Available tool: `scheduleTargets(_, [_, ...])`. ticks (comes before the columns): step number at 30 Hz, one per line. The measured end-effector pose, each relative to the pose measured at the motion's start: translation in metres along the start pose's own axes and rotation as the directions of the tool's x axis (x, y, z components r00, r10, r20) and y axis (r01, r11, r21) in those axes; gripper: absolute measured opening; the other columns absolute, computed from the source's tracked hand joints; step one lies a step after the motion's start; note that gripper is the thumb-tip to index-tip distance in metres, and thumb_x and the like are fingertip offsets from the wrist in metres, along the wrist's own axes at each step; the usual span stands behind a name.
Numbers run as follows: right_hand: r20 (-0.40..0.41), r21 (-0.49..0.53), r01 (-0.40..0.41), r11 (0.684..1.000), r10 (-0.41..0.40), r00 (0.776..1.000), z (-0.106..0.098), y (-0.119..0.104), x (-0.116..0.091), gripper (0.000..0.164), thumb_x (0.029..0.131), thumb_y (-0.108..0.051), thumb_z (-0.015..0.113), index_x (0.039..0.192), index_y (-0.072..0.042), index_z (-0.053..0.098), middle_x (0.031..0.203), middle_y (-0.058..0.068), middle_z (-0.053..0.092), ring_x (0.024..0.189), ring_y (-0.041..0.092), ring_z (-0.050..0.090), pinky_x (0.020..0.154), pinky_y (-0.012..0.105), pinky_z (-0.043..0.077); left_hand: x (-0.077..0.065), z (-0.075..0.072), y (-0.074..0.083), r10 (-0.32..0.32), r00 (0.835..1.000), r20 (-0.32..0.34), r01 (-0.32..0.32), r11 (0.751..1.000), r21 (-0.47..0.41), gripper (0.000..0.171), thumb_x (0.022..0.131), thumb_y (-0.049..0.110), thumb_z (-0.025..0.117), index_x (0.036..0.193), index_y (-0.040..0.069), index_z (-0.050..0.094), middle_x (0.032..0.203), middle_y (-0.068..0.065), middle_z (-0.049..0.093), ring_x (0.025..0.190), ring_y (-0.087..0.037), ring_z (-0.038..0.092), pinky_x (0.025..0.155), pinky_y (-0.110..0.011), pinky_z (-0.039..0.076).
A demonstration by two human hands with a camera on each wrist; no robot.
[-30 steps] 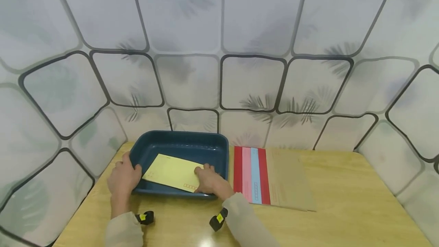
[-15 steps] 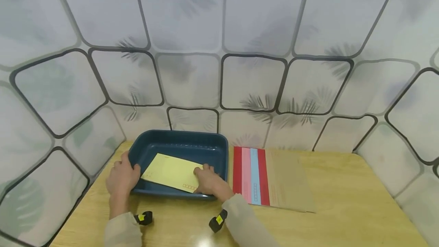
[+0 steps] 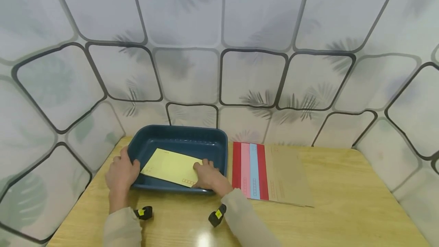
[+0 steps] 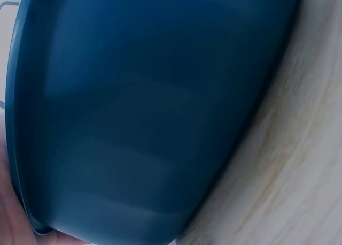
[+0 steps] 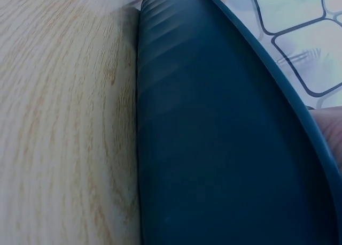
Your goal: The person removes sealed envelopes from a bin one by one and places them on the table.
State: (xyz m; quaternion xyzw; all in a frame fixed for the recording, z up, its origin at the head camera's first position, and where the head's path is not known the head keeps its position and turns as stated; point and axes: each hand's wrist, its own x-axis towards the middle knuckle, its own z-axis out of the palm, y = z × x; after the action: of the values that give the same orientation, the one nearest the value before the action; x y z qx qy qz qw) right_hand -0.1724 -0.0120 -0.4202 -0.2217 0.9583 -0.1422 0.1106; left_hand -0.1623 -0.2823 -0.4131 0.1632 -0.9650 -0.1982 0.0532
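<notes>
A deep dark blue tray (image 3: pixel 192 130) stands on the left part of the table in the head view. My left hand (image 3: pixel 120 170) grips its left wall, thumb over the rim. Inside the tray lies a yellow envelope (image 3: pixel 169 166) with small red boxes printed near one corner. At the envelope's right end, my right hand (image 3: pixel 209 175) holds it between thumb and curled fingers, hiding that end. Both wrist views are mostly filled by the outer wall of the tray (image 4: pixel 133 106), with bits of the left hand (image 4: pixel 13 218) and right hand (image 5: pixel 331 132) at the rim.
Right of the tray, overlapping envelopes lie fanned out: red (image 3: pixel 236 169), pink (image 3: pixel 245 167), light blue (image 3: pixel 253 167), another red (image 3: pixel 262 170) and brown (image 3: pixel 288 174). They rest on the wooden table (image 3: pixel 346 193). A patterned curtain (image 3: pixel 253 79) rises behind.
The scene sits slightly higher in the head view, as the camera has tipped down. Both hands keep their places on the tray and the yellow envelope.
</notes>
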Motion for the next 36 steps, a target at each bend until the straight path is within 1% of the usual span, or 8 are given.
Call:
scheduleTargets(6, [0.005,-0.006,0.004,1.0,-0.004,1.0,0.002,0.002,0.001,0.061,0.069,-0.034,0.078,0.12,-0.012,0.054,0.109,0.013,0.048,0.099,0.028,0.042,0.084,0.053,0.045,-0.001,0.0,0.0,-0.008,1.0,0.009,0.008,1.0,0.004,0.065,0.089,0.026,0.04,0.143,0.002,0.014,0.117,-0.038,0.041,0.098,-0.053,0.045,0.073,-0.065,0.04])
scheduleTargets(9, [0.009,-0.008,-0.002,1.0,0.002,1.0,0.002,0.002,0.002,0.062,0.069,-0.034,0.078,0.121,-0.012,0.053,0.112,0.014,0.047,0.101,0.028,0.041,0.086,0.054,0.044,-0.001,0.001,0.001,-0.003,1.0,0.006,0.003,1.0,0.003,0.064,0.089,0.026,0.04,0.143,0.001,0.014,0.117,-0.038,0.041,0.098,-0.052,0.045,0.072,-0.065,0.041])
scheduleTargets(13, [0.022,0.007,-0.02,1.0,0.02,1.0,0.001,0.002,0.004,0.063,0.069,-0.034,0.078,0.122,-0.012,0.052,0.133,0.021,0.04,0.116,0.035,0.037,0.092,0.058,0.039,0.001,0.001,0.002,-0.002,1.0,0.004,0.002,1.0,0.006,0.065,0.089,0.027,0.04,0.143,0.002,0.014,0.117,-0.038,0.041,0.098,-0.053,0.045,0.071,-0.065,0.041])
scheduleTargets(16, [0.036,-0.006,-0.027,1.0,0.028,0.999,0.0,0.002,0.005,0.064,0.07,-0.035,0.077,0.123,-0.013,0.05,0.141,0.024,0.032,0.123,0.038,0.032,0.094,0.06,0.036,0.002,0.001,0.001,-0.008,1.0,0.003,0.008,1.0,0.012,0.065,0.089,0.027,0.041,0.143,0.001,0.014,0.117,-0.038,0.041,0.098,-0.053,0.045,0.071,-0.064,0.041])
scheduleTargets(21, [0.042,-0.048,-0.02,0.999,0.022,0.999,0.003,0.002,0.006,0.065,0.07,-0.039,0.076,0.123,-0.014,0.049,0.133,0.02,0.042,0.118,0.035,0.035,0.094,0.059,0.036,0.0,0.001,0.001,-0.015,1.0,0.008,0.015,1.0,0.012,0.064,0.089,0.026,0.04,0.143,0.001,0.015,0.117,-0.038,0.041,0.098,-0.053,0.045,0.071,-0.064,0.042])
scheduleTargets(27, [-0.01,-0.024,-0.009,1.0,0.009,1.0,0.01,0.0,0.002,0.066,0.067,-0.042,0.078,0.12,-0.013,0.051,0.118,0.017,0.048,0.11,0.032,0.039,0.093,0.056,0.037,-0.002,0.002,-0.001,-0.013,1.0,0.014,0.012,1.0,0.025,0.064,0.089,0.026,0.041,0.142,0.0,0.015,0.118,-0.039,0.04,0.099,-0.053,0.044,0.073,-0.065,0.041])
scheduleTargets(33, [-0.05,-0.044,-0.015,0.999,0.013,0.999,0.009,0.0,0.002,0.078,0.065,-0.045,0.078,0.128,-0.013,0.045,0.129,0.021,0.042,0.123,0.038,0.031,0.096,0.058,0.034,-0.002,0.002,0.0,-0.003,1.0,0.019,0.003,1.0,0.018,0.065,0.09,0.026,0.04,0.143,0.001,0.014,0.119,-0.038,0.04,0.099,-0.053,0.045,0.071,-0.064,0.041])
scheduleTargets(36, [-0.06,-0.045,-0.008,0.999,0.006,0.998,0.007,0.001,0.004,0.081,0.064,-0.044,0.079,0.131,-0.013,0.043,0.132,0.021,0.04,0.125,0.04,0.029,0.097,0.059,0.032,-0.002,0.001,0.002,-0.004,1.0,0.018,0.004,1.0,0.013,0.066,0.09,0.027,0.04,0.144,0.002,0.013,0.119,-0.038,0.04,0.098,-0.053,0.045,0.069,-0.063,0.042])
